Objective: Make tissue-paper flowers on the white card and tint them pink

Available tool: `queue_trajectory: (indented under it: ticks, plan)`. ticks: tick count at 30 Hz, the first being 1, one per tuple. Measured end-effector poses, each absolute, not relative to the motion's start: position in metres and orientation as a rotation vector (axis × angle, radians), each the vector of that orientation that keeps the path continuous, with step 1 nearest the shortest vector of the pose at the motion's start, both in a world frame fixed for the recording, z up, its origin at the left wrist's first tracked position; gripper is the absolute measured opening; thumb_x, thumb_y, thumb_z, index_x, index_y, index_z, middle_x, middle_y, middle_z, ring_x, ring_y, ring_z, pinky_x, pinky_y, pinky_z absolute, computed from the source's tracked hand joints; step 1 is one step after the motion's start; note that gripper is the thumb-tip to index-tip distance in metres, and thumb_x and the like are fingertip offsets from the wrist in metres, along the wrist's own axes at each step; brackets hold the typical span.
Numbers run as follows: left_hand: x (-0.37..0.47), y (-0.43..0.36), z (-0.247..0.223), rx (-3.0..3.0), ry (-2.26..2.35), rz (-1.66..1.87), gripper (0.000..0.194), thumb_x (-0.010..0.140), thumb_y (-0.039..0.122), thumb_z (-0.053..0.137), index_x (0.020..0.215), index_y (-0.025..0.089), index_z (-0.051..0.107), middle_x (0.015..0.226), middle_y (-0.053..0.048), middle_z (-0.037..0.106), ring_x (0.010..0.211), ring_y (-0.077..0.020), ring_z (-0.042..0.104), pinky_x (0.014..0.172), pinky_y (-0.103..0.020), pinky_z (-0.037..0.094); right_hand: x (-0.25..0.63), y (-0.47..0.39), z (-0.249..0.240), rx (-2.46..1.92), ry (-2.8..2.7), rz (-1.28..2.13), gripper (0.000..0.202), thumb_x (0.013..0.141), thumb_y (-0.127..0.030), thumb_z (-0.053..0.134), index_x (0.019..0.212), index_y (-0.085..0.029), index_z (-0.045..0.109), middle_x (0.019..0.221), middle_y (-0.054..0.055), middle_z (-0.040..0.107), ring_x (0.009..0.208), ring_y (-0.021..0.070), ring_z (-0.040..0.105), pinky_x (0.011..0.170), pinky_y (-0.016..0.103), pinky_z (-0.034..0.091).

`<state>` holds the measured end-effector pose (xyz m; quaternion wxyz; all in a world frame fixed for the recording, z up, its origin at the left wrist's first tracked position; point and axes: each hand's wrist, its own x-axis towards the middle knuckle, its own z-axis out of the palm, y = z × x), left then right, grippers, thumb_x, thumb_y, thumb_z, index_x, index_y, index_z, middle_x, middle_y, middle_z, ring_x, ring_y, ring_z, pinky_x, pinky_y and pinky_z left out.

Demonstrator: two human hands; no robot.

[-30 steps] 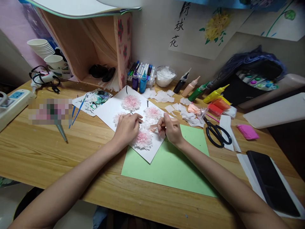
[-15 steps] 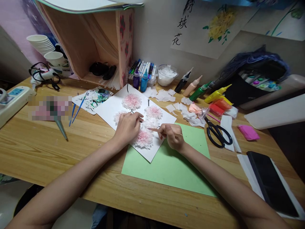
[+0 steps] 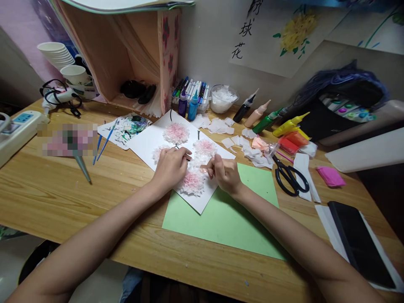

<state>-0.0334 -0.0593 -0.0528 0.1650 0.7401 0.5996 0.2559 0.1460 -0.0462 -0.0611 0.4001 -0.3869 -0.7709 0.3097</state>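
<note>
A white sheet [image 3: 202,202] lies turned on its corner, partly over a green sheet [image 3: 221,227]. Several pink-and-white ruffled paper flowers [image 3: 176,132] sit on it, with short black painted stems. My left hand [image 3: 172,166] rests on the white sheet between the flowers, its fingers bent together near a small dark thing too small to name. My right hand [image 3: 224,173] is closed in a pinch around a thin brown stick [image 3: 203,167], whose tip points left at the flowers above the sheet.
Black scissors [image 3: 291,176], torn white paper pieces [image 3: 251,151] and paint bottles [image 3: 242,110] lie to the right and behind. A phone-like black slab [image 3: 360,244] is at the right. Brushes [image 3: 107,139] and a paint-smeared paper [image 3: 126,131] lie left; a glass bowl [image 3: 223,100] stands at the back.
My right hand has turned slightly, its thumb raised more, with the stick shifted a little. My left hand stays in place on the sheet. The whole view has shifted slightly.
</note>
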Motion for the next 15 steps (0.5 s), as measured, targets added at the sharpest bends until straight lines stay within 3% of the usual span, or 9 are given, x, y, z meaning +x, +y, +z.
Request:
queue_trajectory:
  ticks: [4,8,15]
  plan:
    - [-0.033,-0.059,-0.053,2.118,1.705,0.726,0.026,0.084,0.010,0.040,0.097,0.020,0.059,0.094,-0.001,0.073,0.096,-0.0207,0.061,0.089,-0.039,0.035,0.134,-0.033,-0.051,-1.262,-1.555,1.071,0.064,0.093,-0.058,0.029,0.044,-0.020,0.043,0.034,-0.001,0.044,0.032,0.0093,0.044,0.039,0.023,0.037]
    - [-0.033,-0.060,-0.053,2.115,1.711,0.718,0.025,0.083,0.010,0.040,0.097,0.020,0.059,0.095,-0.001,0.073,0.095,-0.0207,0.061,0.089,-0.039,0.035,0.134,-0.019,-0.043,-1.307,-1.453,1.319,0.065,0.088,-0.065,0.034,0.045,-0.018,0.048,0.033,0.001,0.049,0.029,0.0091,0.043,0.033,0.022,0.031]
    - [-0.033,-0.060,-0.054,2.110,1.706,0.740,0.026,0.082,0.009,0.040,0.096,0.021,0.059,0.094,-0.001,0.073,0.095,-0.0207,0.061,0.089,-0.039,0.035,0.160,-0.039,-0.049,-1.090,-1.567,1.239,0.062,0.090,-0.060,0.035,0.050,-0.018,0.055,0.041,0.000,0.052,0.036,0.0088,0.048,0.037,0.022,0.033]
